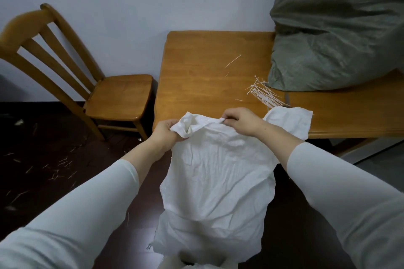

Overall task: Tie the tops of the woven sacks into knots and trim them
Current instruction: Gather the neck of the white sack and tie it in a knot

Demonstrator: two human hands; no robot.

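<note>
step: gathering white woven sack (214, 172) top | left hand (166, 132) grips bunched corner | right hand (240, 121) pinches rim | advice: gather evenly, tight neck before knotting

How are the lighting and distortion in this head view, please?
Head view: dim, flat light; a pale glare patch on the dark floor beside the sack; wide-angle distortion bows the chair and the table edge; the sack's creases look sharp.

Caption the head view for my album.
Left hand and right hand bunch the top of the white sack at a table.
</note>
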